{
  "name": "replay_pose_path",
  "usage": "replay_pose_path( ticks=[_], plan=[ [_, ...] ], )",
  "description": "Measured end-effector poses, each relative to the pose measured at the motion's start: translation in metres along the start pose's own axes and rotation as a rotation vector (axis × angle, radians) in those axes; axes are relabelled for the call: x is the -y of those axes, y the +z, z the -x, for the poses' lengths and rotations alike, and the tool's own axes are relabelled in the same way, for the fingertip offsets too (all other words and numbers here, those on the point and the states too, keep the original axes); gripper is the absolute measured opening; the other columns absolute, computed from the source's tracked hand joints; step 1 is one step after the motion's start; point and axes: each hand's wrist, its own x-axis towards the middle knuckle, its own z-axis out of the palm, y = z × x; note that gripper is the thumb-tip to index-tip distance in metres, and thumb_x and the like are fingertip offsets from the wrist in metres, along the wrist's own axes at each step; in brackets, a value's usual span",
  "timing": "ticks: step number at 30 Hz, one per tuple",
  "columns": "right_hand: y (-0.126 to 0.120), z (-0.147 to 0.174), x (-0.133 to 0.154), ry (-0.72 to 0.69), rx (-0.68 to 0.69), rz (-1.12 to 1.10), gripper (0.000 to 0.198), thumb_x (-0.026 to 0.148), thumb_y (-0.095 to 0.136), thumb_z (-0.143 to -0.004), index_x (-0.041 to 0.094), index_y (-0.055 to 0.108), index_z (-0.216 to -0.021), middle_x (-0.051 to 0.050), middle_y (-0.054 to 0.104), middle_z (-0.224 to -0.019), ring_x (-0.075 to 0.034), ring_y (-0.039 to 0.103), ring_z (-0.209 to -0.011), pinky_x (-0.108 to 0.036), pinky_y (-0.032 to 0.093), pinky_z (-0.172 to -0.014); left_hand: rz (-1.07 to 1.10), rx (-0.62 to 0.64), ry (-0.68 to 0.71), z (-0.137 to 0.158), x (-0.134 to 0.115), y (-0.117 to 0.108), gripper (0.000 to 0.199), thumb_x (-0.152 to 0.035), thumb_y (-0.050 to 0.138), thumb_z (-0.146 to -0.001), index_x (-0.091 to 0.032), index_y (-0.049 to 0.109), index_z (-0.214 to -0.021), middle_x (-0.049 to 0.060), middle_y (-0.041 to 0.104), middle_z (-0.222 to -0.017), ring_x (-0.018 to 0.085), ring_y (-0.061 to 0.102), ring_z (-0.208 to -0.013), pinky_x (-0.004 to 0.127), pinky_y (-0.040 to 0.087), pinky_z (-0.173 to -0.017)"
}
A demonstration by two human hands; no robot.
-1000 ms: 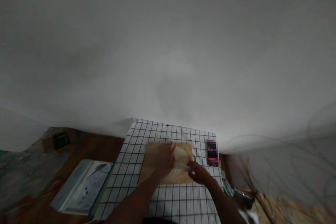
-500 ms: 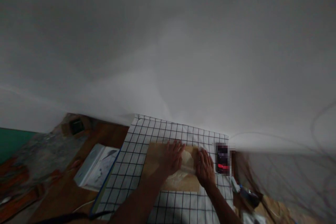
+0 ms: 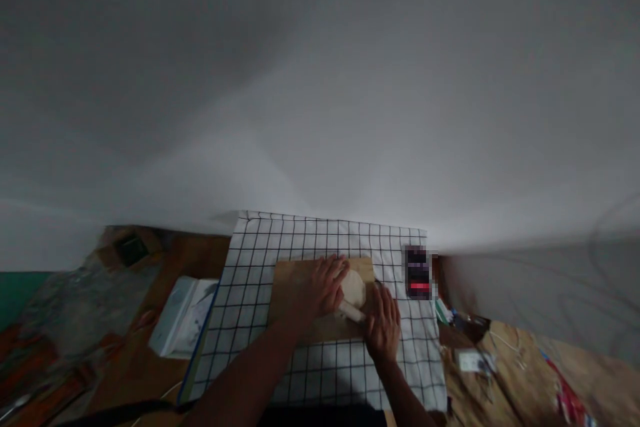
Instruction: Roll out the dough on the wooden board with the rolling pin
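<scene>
A pale rolling pin [image 3: 353, 311] lies at a slant across the wooden board [image 3: 296, 273], its middle showing between my hands. Just beyond it, a flat round of dough [image 3: 354, 288] rests on the board. My left hand [image 3: 329, 285] lies over the pin's left end, fingers stretched forward beside the dough. Over the other end, at the board's right edge, is my right hand [image 3: 384, 321], also with fingers extended. Both palms hide the ends of the pin.
A white checked cloth [image 3: 240, 310] covers the table under the board. At its right edge lies a dark, partly pixelated device [image 3: 418, 272]. An open white box or binder [image 3: 183, 317] is on the left. A pale wall [image 3: 320, 113] rises behind.
The pin has come nearer to me on the board, showing more of the dough round beyond it. Both hands have moved with it, and the camera view has shifted.
</scene>
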Motion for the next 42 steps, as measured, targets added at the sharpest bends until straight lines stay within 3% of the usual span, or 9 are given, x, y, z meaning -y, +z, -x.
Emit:
replay_pose_path(
  ticks=[9, 21, 29, 34, 38, 42],
  plan=[
    [0.015, 0.033, 0.022, 0.119, -0.034, -0.002, 0.058, 0.030, 0.024, -0.105, 0.024, 0.017, -0.162, -0.008, 0.032, -0.164, -0.026, 0.024, -0.152, -0.053, 0.021, -0.121, 0.011, 0.028, 0.141, 0.007, 0.006, 0.003, 0.068, -0.020, 0.044, -0.089, -0.015, 0.037, -0.156, 0.008, 0.034, -0.164, 0.027, 0.024, -0.154, 0.050, 0.017, -0.126],
    [0.028, 0.066, 0.049, 0.215, -0.076, -0.004, 0.054, 0.042, 0.034, -0.107, 0.032, 0.027, -0.159, -0.007, 0.015, -0.169, -0.030, 0.018, -0.154, -0.056, 0.027, -0.118, -0.061, 0.045, 0.220, 0.020, 0.011, -0.002, 0.063, -0.024, 0.036, -0.097, -0.020, 0.031, -0.159, 0.005, 0.035, -0.164, 0.023, 0.026, -0.153, 0.045, 0.016, -0.127],
    [0.035, 0.074, 0.062, 0.269, -0.104, -0.012, 0.057, 0.047, 0.036, -0.105, 0.034, 0.026, -0.160, -0.003, 0.024, -0.167, -0.034, 0.016, -0.155, -0.060, 0.024, -0.119, -0.132, 0.003, 0.233, 0.036, 0.014, -0.001, 0.058, -0.028, 0.036, -0.101, -0.020, 0.031, -0.159, 0.006, 0.034, -0.164, 0.024, 0.029, -0.152, 0.046, 0.021, -0.126],
    [0.040, 0.085, 0.067, 0.219, -0.152, -0.014, 0.057, 0.046, 0.041, -0.103, 0.039, 0.028, -0.159, -0.003, 0.034, -0.163, -0.035, 0.027, -0.151, -0.063, 0.027, -0.116, -0.176, -0.022, 0.219, 0.063, 0.020, 0.001, 0.061, -0.028, 0.032, -0.102, -0.023, 0.021, -0.162, 0.004, 0.035, -0.164, 0.024, 0.031, -0.152, 0.045, 0.026, -0.125],
    [0.043, 0.091, 0.068, 0.182, -0.157, 0.013, 0.047, 0.040, 0.040, -0.104, 0.042, 0.043, -0.151, -0.003, 0.043, -0.158, -0.033, 0.039, -0.145, -0.064, 0.028, -0.115, -0.208, -0.056, 0.201, 0.083, 0.021, 0.006, 0.062, -0.028, 0.031, -0.102, -0.025, 0.017, -0.163, 0.004, 0.036, -0.163, 0.024, 0.031, -0.151, 0.045, 0.029, -0.124],
    [0.040, 0.085, 0.062, 0.094, -0.197, 0.029, 0.035, 0.034, 0.046, -0.102, 0.036, 0.062, -0.132, -0.005, 0.055, -0.149, -0.032, 0.046, -0.140, -0.064, 0.028, -0.115, -0.200, -0.157, 0.131, 0.089, 0.012, 0.009, 0.061, -0.031, 0.031, -0.102, -0.027, 0.019, -0.162, 0.004, 0.041, -0.161, 0.025, 0.036, -0.149, 0.048, 0.030, -0.123]
  ],
)
